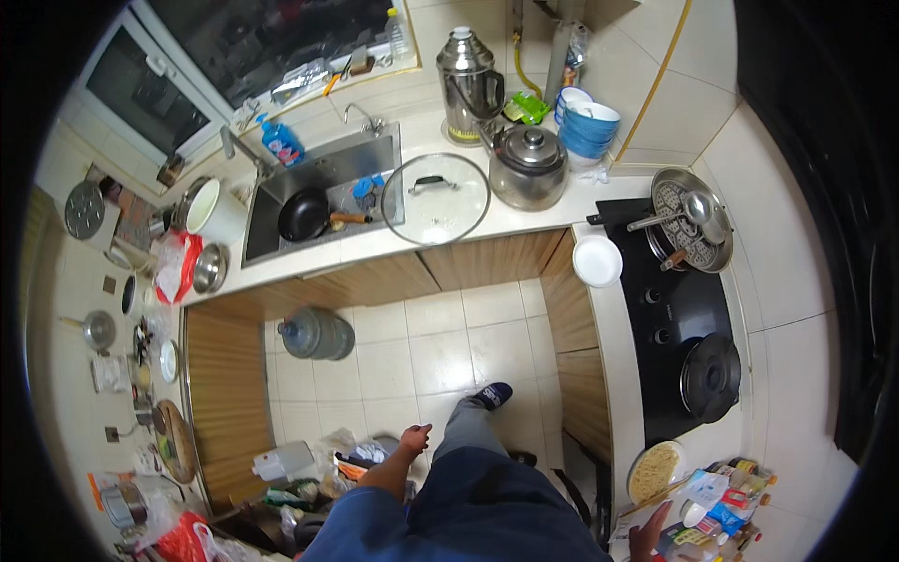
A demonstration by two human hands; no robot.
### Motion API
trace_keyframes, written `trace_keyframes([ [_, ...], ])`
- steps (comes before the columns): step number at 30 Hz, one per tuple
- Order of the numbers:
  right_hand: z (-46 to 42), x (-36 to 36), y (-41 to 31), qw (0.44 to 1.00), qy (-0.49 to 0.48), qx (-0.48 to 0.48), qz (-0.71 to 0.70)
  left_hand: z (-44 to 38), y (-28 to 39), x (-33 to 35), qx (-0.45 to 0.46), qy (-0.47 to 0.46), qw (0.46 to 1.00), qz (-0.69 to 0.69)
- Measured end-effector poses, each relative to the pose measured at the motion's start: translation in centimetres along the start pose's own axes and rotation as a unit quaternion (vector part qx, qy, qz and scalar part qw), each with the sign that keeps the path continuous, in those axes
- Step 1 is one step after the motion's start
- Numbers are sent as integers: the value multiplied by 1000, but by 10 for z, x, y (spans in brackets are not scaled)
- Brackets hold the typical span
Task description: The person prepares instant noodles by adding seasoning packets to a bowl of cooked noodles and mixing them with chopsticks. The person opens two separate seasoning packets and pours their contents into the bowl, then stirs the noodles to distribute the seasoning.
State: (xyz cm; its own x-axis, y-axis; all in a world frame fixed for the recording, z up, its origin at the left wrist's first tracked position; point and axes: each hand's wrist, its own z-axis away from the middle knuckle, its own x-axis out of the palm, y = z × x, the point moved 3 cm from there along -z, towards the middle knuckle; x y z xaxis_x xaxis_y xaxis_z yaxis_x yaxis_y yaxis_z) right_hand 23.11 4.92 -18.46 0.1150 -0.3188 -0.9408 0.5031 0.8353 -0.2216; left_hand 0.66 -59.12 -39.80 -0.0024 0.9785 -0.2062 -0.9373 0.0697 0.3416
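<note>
My left hand (pixel 416 438) hangs over the tiled floor beside my leg, loosely curled; it is not plain whether anything is in it. My right hand (pixel 650 532) is at the lower right, by the counter edge, with its fingers extended beside a crowd of bottles and packets (pixel 723 506); part of it is cut off from view. Just above it stands a plate of noodles (pixel 656 472), with chopsticks (pixel 650 500) near its lower rim. A black round pan or lid (pixel 711 378) sits on the black gas cooktop (pixel 678 309). Near the cooktop's far corner is a white bowl (pixel 598 261).
Ahead, the steel sink (pixel 323 165) holds a black frying pan (pixel 305 214). A glass lid (pixel 435 204), a steel kettle (pixel 529 168) and stacked blue bowls (pixel 588 130) line the counter. A large water bottle (pixel 317 333) lies on the floor; bags and a plastic container (pixel 283 461) are at lower left.
</note>
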Motion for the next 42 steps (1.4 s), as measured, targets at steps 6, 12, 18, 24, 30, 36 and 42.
trace_keyframes([
  [6, 30, 29, 29, 992, 54, 57, -94, 1, -10, 19, 44, -16, 998, -46],
  [12, 46, 35, 8, 938, 220, 214, -160, -20, 55, 76, 65, -85, 982, -154],
  [18, 79, 95, 42, 806, 359, 404, -244, -31, 131, 163, 153, -201, 912, -323],
  [24, 86, 83, 35, 727, 388, 542, -164, 32, 164, 260, 212, -289, 822, -443],
  [30, 72, 52, 42, 661, 205, 675, -257, 83, 164, 309, 236, -340, 778, -473],
  [36, 64, 76, 67, 671, 217, 595, -386, 112, 161, 312, 241, -353, 767, -478],
  [42, 83, 86, 65, 618, 421, 441, -495, 144, 158, 318, 265, -382, 747, -475],
])
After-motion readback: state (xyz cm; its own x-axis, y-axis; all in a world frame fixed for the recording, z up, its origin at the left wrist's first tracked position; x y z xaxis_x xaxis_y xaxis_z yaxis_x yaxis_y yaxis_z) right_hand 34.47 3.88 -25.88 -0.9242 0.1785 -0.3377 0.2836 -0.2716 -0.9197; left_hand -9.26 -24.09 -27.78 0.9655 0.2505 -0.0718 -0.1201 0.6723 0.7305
